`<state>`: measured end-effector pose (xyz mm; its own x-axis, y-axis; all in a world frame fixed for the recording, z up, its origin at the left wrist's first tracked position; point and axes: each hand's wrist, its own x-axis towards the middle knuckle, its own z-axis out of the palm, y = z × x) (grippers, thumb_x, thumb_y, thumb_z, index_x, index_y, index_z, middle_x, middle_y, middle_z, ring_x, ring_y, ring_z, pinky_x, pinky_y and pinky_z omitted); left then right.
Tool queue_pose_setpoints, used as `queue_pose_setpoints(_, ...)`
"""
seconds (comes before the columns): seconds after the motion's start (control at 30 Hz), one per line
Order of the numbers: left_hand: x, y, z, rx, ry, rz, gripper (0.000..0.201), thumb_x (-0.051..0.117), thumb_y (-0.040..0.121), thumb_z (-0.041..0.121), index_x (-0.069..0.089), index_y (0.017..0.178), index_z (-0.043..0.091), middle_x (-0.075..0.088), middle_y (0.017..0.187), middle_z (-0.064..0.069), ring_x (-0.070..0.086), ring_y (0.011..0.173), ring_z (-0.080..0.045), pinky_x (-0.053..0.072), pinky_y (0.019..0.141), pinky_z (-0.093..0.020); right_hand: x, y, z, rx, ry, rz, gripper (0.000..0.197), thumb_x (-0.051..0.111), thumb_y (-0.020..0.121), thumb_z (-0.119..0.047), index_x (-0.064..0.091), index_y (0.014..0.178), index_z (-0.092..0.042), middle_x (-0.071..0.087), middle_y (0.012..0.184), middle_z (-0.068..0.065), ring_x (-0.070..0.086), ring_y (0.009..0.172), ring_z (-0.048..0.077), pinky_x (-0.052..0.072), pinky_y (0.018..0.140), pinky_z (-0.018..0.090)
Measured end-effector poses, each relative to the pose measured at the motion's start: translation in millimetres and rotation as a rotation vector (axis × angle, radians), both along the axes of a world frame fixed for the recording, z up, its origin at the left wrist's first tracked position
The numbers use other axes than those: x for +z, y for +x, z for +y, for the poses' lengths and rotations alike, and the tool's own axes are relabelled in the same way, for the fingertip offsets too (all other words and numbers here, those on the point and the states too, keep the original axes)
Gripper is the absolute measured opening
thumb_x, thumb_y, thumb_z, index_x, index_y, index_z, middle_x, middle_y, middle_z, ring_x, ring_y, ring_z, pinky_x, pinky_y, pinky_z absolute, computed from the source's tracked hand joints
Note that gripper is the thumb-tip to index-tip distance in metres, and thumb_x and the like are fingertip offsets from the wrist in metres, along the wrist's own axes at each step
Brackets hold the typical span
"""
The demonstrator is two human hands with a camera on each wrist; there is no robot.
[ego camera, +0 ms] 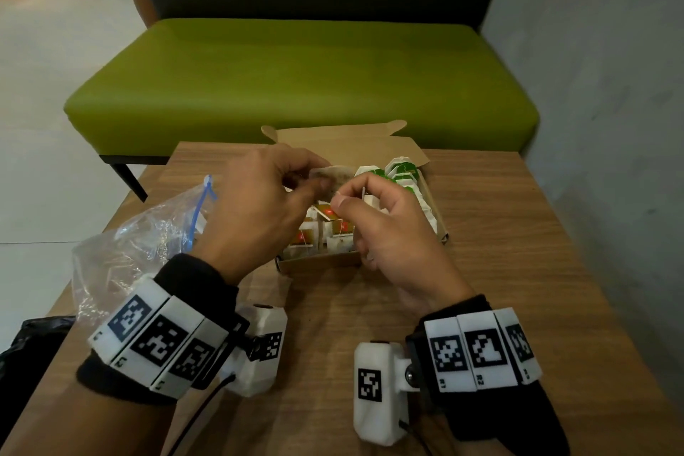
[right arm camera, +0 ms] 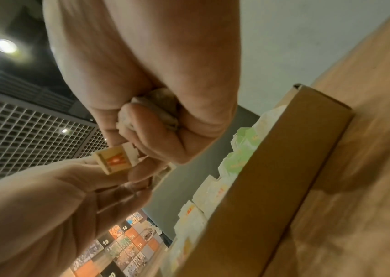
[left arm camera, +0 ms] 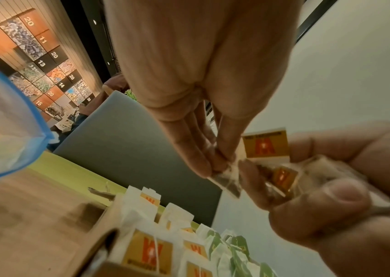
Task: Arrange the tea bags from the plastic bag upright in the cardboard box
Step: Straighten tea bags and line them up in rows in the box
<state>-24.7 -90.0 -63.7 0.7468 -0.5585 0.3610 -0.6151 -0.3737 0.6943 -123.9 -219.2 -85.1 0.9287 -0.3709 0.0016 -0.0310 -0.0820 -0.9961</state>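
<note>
Above the brown cardboard box (ego camera: pixel 318 263) on the wooden tabletop (ego camera: pixel 499 252), the right hand (ego camera: pixel 388 233) and left hand (ego camera: pixel 259 204) pinch 1 beige paper tea bag (ego camera: pixel 335 174) between their fingers (ego camera: pixel 338 201), apparently sorting its tag. Next, it likely needs lowering upright among the orange-tagged bags (ego camera: pixel 325 218). The clear plastic bag (ego camera: pixel 140 244) lies left.

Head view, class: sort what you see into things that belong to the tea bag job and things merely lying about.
Belongs to the job:
cardboard box
plastic bag
tea bag pinched by left hand and right hand
tea bags in the box

Just there:
green bench
wooden table
</note>
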Motion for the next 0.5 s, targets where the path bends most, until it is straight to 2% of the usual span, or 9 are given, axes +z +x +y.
queue_pose_setpoints(0.07, -0.9, 0.2, 0.3, -0.044, 0.02, 0.029, 0.011, 0.07, 0.089, 0.024, 0.077, 0.099, 0.025, 0.071, 0.091, 0.009, 0.066, 0.083, -0.009, 0.056, 0.077, -0.04, 2.3, -1.3, -0.8, -0.023, 0.143, 0.003, 0.019, 0.065, 0.094, -0.012, 0.064, 0.078, -0.022, 0.056, 0.068, -0.001, 0.041, 0.047, 0.005, 0.029, 0.039, 0.017)
queue_pose_setpoints(0.1, -1.2, -0.2, 0.2, -0.068, 0.039, 0.028, 0.013, 0.069, 0.091, 0.026, 0.077, 0.101, 0.025, 0.071, 0.091, 0.008, 0.066, 0.083, -0.009, 0.056, 0.077, -0.042, 3.7, -1.7, -1.8, -0.034, 0.193, -0.003, 0.016, 0.065, 0.093, -0.009, 0.065, 0.081, -0.019, 0.055, 0.068, 0.002, 0.041, 0.046, 0.006, 0.028, 0.038, 0.018)
queue_pose_setpoints(0.2, -2.0, -2.7, -0.3, -0.12, 0.084, 0.014, 0.027, 0.055, 0.091, 0.035, 0.075, 0.105, 0.023, 0.069, 0.091, 0.004, 0.066, 0.083, -0.012, 0.056, 0.074, -0.044, 2.6, -0.6, -4.7, -0.055, 0.155, -0.06, 0.017, 0.069, 0.088, -0.003, 0.069, 0.083, -0.019, 0.063, 0.075, -0.007, 0.054, 0.054, -0.001, 0.039, 0.046, 0.013)
queue_pose_setpoints(0.23, -2.1, -3.7, -0.7, -0.13, 0.102, 0.014, 0.031, 0.051, 0.09, 0.035, 0.074, 0.105, 0.022, 0.068, 0.09, 0.003, 0.065, 0.082, -0.014, 0.055, 0.074, -0.046, 1.3, 0.5, -4.7, -0.054, 0.131, -0.086, 0.018, 0.07, 0.087, -0.002, 0.07, 0.084, -0.02, 0.066, 0.081, -0.007, 0.06, 0.063, 0.0, 0.047, 0.053, 0.016)
queue_pose_setpoints(0.3, -3.3, -4.2, -1.2, -0.149, 0.142, 0.023, 0.031, 0.046, 0.091, 0.034, 0.072, 0.103, 0.022, 0.067, 0.089, 0.002, 0.064, 0.081, -0.016, 0.054, 0.073, -0.047, -1.7, 2.1, -4.7, -0.075, 0.086, -0.125, 0.018, 0.073, 0.085, -0.003, 0.07, 0.088, -0.02, 0.07, 0.089, -0.005, 0.068, 0.082, 0.012, 0.059, 0.069, 0.033)
queue_pose_setpoints(0.33, -3.4, -4.2, -1.3, -0.154, 0.161, 0.043, 0.03, 0.045, 0.091, 0.034, 0.071, 0.1, 0.022, 0.067, 0.087, 0.003, 0.064, 0.081, -0.017, 0.054, 0.073, -0.048, -2.4, 1.9, -4.4, -0.1, 0.054, -0.141, 0.019, 0.073, 0.085, -0.003, 0.07, 0.09, -0.021, 0.07, 0.089, -0.007, 0.068, 0.083, 0.014, 0.06, 0.072, 0.039)
queue_pose_setpoints(0.37, -3.0, -4.3, -1.2, -0.155, 0.177, 0.066, 0.028, 0.045, 0.093, 0.032, 0.07, 0.097, 0.022, 0.067, 0.084, 0.003, 0.064, 0.08, -0.017, 0.053, 0.072, -0.048, -2.4, 1.4, -4.2, -0.125, 0.02, -0.157, 0.02, 0.073, 0.084, -0.003, 0.069, 0.091, -0.021, 0.069, 0.088, -0.007, 0.068, 0.081, 0.016, 0.061, 0.072, 0.044)
queue_pose_setpoints(0.43, -3.6, -2.8, -0.2, -0.158, 0.19, 0.111, 0.022, 0.047, 0.1, 0.025, 0.067, 0.091, 0.022, 0.067, 0.076, 0.003, 0.064, 0.077, -0.018, 0.053, 0.071, -0.05, -1.6, 0.7, -4.2, -0.162, -0.036, -0.183, 0.021, 0.073, 0.084, -0.003, 0.068, 0.092, -0.022, 0.069, 0.09, -0.002, 0.067, 0.079, 0.028, 0.058, 0.069, 0.055)
queue_pose_setpoints(0.5, -2.6, -2.3, 0.9, -0.171, 0.185, 0.164, 0.024, 0.048, 0.102, 0.02, 0.065, 0.085, 0.024, 0.066, 0.073, 0.004, 0.064, 0.075, -0.017, 0.054, 0.074, -0.05, -0.9, 0.7, -3.0, -0.186, -0.081, -0.201, 0.02, 0.075, 0.084, -0.006, 0.067, 0.092, -0.023, 0.068, 0.089, 0.001, 0.065, 0.08, 0.034, 0.055, 0.063, 0.058)
